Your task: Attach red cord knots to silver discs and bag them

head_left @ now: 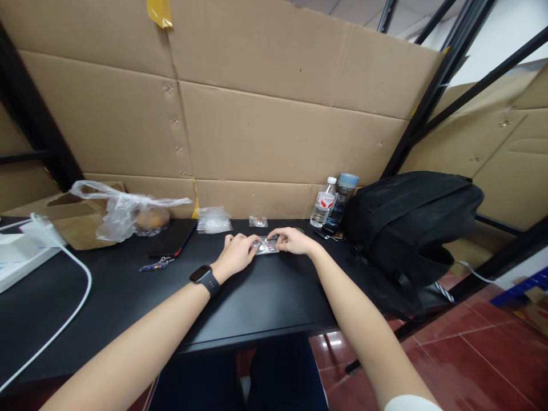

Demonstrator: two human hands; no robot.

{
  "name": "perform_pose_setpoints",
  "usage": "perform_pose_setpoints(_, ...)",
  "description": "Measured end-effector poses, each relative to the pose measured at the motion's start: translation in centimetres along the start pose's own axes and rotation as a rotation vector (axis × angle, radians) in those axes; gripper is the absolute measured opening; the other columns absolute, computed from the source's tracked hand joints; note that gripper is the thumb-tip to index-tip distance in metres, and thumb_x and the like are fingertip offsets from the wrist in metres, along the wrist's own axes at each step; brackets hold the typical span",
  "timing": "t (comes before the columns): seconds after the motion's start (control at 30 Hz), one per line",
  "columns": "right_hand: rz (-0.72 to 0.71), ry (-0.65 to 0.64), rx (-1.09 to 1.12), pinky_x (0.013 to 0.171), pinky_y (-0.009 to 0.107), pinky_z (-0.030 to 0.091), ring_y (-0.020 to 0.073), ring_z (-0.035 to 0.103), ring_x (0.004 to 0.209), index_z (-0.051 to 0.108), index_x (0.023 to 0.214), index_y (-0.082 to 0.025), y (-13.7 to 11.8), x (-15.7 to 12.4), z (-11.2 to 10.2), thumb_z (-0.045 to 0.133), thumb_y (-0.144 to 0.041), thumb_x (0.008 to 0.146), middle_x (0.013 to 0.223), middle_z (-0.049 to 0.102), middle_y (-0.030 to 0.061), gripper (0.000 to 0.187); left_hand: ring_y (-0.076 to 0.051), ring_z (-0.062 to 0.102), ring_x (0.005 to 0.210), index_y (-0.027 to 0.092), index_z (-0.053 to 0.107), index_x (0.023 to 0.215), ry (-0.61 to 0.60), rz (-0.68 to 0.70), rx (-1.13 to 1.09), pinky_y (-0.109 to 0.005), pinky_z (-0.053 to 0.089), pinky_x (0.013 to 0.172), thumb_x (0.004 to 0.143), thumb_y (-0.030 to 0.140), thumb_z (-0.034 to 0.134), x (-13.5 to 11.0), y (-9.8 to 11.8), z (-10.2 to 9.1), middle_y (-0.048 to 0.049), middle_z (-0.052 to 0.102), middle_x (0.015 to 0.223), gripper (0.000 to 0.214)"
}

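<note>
A small clear plastic bag (266, 246) lies on the black tabletop between my hands, with something shiny and a little red showing in it. At its left end, the bent fingers of my left hand (237, 252) pinch the bag; a dark watch is on that wrist. My right hand (291, 240) has its thumb and forefinger closed on the right end. Just behind, another small clear packet (258, 221) with a little item inside lies flat. A stack of clear plastic bags (214, 220) is to the left of it.
On the right stand a water bottle (323, 204), a blue-lidded bottle (343, 197) and a black backpack (411, 222). To the left lie a dark tablet-like item (173, 240), a keychain (156, 265), a knotted plastic bag (122, 208) and a white cable (83, 297). Cardboard (257, 131) walls the back.
</note>
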State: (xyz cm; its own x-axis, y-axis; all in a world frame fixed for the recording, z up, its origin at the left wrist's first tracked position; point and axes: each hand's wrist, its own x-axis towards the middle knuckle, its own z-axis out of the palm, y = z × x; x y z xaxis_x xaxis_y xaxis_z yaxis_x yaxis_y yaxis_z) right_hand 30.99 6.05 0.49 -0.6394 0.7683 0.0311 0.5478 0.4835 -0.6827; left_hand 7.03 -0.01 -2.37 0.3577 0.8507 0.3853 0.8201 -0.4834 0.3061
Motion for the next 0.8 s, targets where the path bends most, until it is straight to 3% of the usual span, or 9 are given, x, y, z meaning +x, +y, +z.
perform_pose_setpoints(0.1,-0.073,0.02,-0.277,0.076,0.027,0.047,0.0145,0.061,0.076,0.077,0.11,-0.02,-0.6,-0.1,-0.1,0.067,-0.018,0.078,0.088,0.068,0.0027,0.033,-0.028,0.057,0.11,0.03,0.072,0.109,-0.011,0.041,0.073,-0.045,0.034,0.093,0.101,0.04,0.044,-0.1,0.0,0.1,-0.007,0.071,0.107,0.031)
perform_pose_setpoints(0.2,-0.116,0.07,-0.445,0.093,0.035,0.046,0.024,0.058,0.105,0.078,0.111,-0.022,-1.0,-0.2,0.2,0.081,-0.028,0.072,0.116,0.062,0.0092,0.039,-0.031,0.052,0.118,0.028,0.072,0.108,0.002,0.071,0.092,-0.048,0.035,0.095,0.096,0.05,0.052,-0.2,0.3,0.0,-0.0084,0.068,0.117,0.032)
perform_pose_setpoints(0.33,-0.046,0.076,-0.548,0.102,0.045,0.04,0.0295,0.052,0.121,0.077,0.11,-0.027,-1.3,0.1,0.8,0.073,-0.024,0.084,0.129,0.062,0.0085,0.026,-0.031,0.05,0.123,0.026,0.069,0.108,-0.018,0.098,0.086,-0.05,0.033,0.098,0.088,0.037,0.061,-0.1,0.5,-0.2,-0.0087,0.07,0.119,0.024)
perform_pose_setpoints(0.53,-0.072,0.051,-0.401,0.091,0.034,0.045,0.0224,0.067,0.104,0.073,0.114,-0.025,-1.8,-0.1,0.3,0.054,-0.03,0.099,0.112,0.075,0.0063,0.025,-0.028,0.059,0.108,0.026,0.068,0.101,0.04,0.032,0.03,-0.046,0.033,0.094,0.096,0.029,0.049,0.0,0.4,-0.5,-0.0071,0.073,0.1,0.021)
perform_pose_setpoints(0.67,-0.132,0.127,-0.195,0.081,0.028,0.046,0.0187,0.07,0.09,0.071,0.11,-0.022,-1.7,-0.2,0.0,0.057,-0.034,0.097,0.098,0.077,0.0037,0.023,-0.026,0.064,0.097,0.024,0.068,0.096,0.077,-0.034,-0.035,-0.043,0.034,0.091,0.094,0.032,0.051,0.2,0.6,-0.9,-0.0047,0.075,0.092,0.019)
perform_pose_setpoints(0.8,-0.112,0.252,0.02,0.07,0.024,0.045,0.0147,0.063,0.069,0.067,0.109,-0.016,-1.4,0.2,0.2,0.062,-0.043,0.092,0.077,0.073,0.0008,0.032,-0.024,0.069,0.09,0.026,0.071,0.095,0.082,-0.134,-0.16,-0.039,0.037,0.088,0.092,0.036,0.054,0.4,0.8,-1.3,-0.0006,0.077,0.088,0.02)
